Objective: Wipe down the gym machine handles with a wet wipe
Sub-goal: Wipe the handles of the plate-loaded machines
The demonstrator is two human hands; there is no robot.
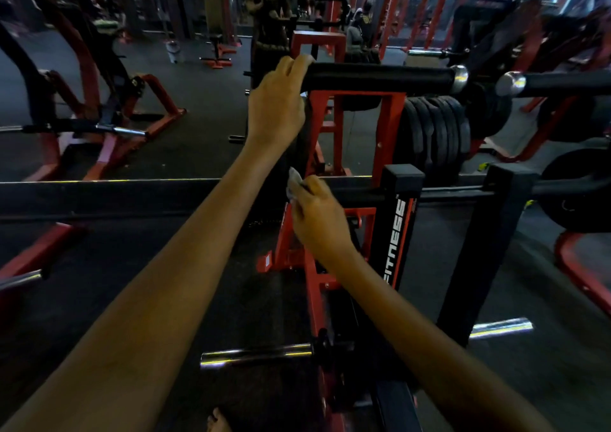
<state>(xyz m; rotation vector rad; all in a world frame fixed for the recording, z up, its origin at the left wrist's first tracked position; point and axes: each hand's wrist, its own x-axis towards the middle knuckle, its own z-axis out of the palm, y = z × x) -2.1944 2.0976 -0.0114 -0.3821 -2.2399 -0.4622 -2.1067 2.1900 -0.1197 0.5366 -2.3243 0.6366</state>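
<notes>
Seen from a head camera looking down and forward in a dim gym, two bare forearms reach away from the viewer. Nearest, low in the middle, a chrome peg (256, 354) sticks out sideways from a red frame (314, 286) on the dark floor (165, 282). A black post (401, 220) with white lettering stands just right of the frame.

The right hand (319, 220) is at the centre, fingers curled, pinching a crumpled grey wipe (293, 185) that pokes up above the knuckles. The hand hovers in front of a black crossbar (132, 196); whether the wipe touches the bar cannot be told.

Further on and higher, the left hand (277, 100) reaches out with its fingers hooked over the left end of a black padded handle (377, 76). The handle runs horizontally to the right and ends in a chrome cap (459, 77). The wipe is well below this handle and apart from it.

Behind the handle, black weight plates (436, 134) are stacked on edge. Beyond them, more red and black machines (82, 77) fill the blurred background.
</notes>
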